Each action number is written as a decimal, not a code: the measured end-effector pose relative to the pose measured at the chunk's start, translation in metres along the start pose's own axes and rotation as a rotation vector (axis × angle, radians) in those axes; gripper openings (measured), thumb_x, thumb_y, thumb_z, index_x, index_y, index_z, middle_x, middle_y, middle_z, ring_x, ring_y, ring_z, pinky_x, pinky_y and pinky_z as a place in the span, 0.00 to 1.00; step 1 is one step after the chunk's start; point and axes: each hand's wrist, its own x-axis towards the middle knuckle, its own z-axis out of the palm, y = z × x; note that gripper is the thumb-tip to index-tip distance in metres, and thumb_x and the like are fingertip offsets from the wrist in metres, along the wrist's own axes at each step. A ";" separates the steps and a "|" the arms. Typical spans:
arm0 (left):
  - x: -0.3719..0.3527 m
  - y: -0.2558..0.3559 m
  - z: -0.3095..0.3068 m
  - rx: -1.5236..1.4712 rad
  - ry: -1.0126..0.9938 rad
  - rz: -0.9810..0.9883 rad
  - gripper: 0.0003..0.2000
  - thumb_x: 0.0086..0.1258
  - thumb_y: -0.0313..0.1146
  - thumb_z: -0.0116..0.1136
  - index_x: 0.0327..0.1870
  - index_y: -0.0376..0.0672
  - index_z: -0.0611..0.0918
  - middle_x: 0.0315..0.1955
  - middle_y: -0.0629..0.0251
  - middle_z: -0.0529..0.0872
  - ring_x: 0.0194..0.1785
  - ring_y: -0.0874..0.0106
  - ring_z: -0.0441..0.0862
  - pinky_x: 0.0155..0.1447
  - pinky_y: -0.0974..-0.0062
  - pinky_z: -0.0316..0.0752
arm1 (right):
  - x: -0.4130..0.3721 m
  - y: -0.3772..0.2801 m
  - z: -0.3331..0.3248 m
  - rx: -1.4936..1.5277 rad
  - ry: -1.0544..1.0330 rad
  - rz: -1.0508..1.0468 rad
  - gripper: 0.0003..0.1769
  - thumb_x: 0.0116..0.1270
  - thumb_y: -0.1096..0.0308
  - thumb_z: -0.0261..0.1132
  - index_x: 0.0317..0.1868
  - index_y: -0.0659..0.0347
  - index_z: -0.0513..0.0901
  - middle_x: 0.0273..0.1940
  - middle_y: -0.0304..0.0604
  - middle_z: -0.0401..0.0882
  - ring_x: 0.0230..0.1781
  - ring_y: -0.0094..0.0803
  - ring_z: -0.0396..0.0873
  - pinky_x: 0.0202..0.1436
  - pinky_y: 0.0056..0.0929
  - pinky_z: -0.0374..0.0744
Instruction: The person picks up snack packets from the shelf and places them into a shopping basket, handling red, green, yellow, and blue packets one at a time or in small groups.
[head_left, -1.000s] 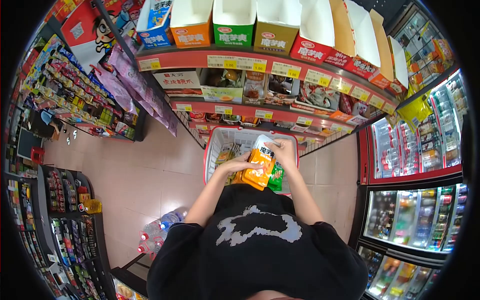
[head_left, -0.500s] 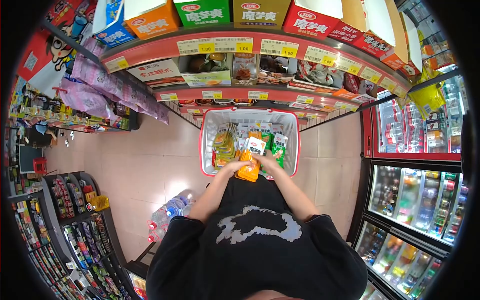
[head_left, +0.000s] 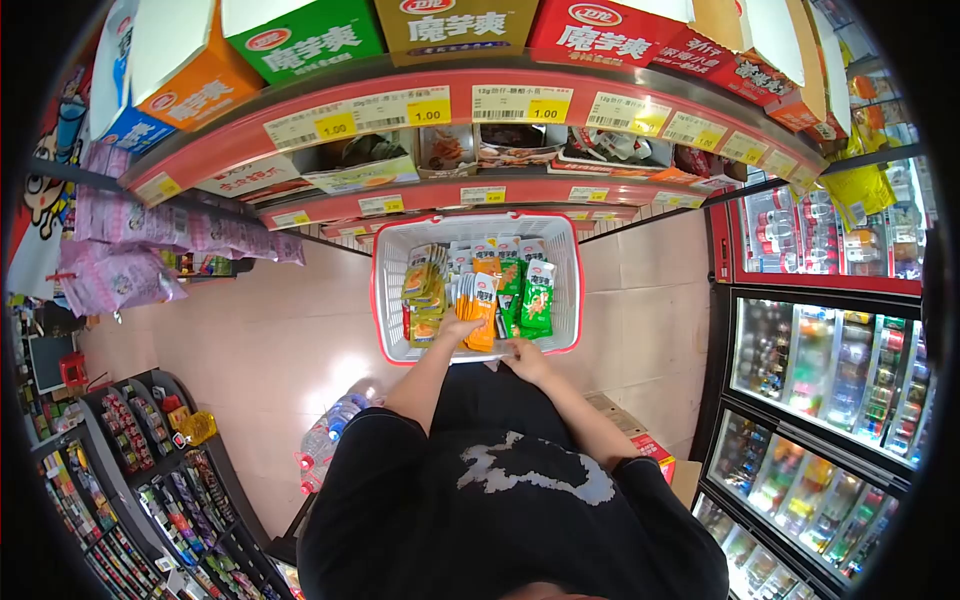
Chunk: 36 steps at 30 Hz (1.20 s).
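Note:
A white shopping basket [head_left: 393,338] with a red rim holds snack packets in front of my body. My left hand [head_left: 457,329] is closed around the lower left side of a stack of orange snack packets [head_left: 482,318], which stands in the basket near its front wall. My right hand [head_left: 528,361] is at the basket's front rim, fingers apart and away from the orange stack. Green snack packets [head_left: 537,300] lie in the right part of the basket. Olive-yellow packets [head_left: 424,290] are stacked on the left.
A shelf edge [head_left: 400,105] with price tags runs right behind the basket, carrying snack boxes [head_left: 300,40]. Drink fridges [head_left: 820,380] line the right. Bottled water [head_left: 335,425] stands on the floor at left, near a snack rack [head_left: 150,430]. A carton [head_left: 650,450] is beside my right arm.
The orange packets have gone from between both hands over the front rim down into the basket. My right hand has let go and drawn back to the rim. My view has shifted slightly.

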 end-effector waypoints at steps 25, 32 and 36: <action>-0.081 -0.018 -0.059 0.641 -0.020 0.311 0.25 0.53 0.45 0.56 0.49 0.37 0.74 0.45 0.48 0.78 0.50 0.56 0.76 0.53 0.63 0.70 | 0.010 0.016 0.004 -0.378 0.061 0.160 0.23 0.47 0.62 0.66 0.45 0.60 0.79 0.43 0.51 0.78 0.48 0.44 0.75 0.52 0.35 0.73; -0.079 -0.059 -0.087 0.308 0.131 0.227 0.14 0.53 0.32 0.49 0.41 0.38 0.78 0.34 0.48 0.81 0.40 0.56 0.80 0.44 0.63 0.74 | 0.054 0.044 -0.010 -0.108 -0.059 0.373 0.25 0.49 0.52 0.66 0.43 0.61 0.80 0.35 0.48 0.82 0.35 0.35 0.81 0.41 0.32 0.77; -0.081 -0.064 -0.084 0.261 0.198 0.272 0.15 0.56 0.33 0.50 0.43 0.40 0.77 0.34 0.53 0.83 0.40 0.60 0.81 0.45 0.67 0.75 | 0.069 0.041 -0.018 0.037 -0.139 0.544 0.25 0.52 0.55 0.67 0.47 0.63 0.78 0.36 0.48 0.81 0.32 0.35 0.80 0.34 0.34 0.80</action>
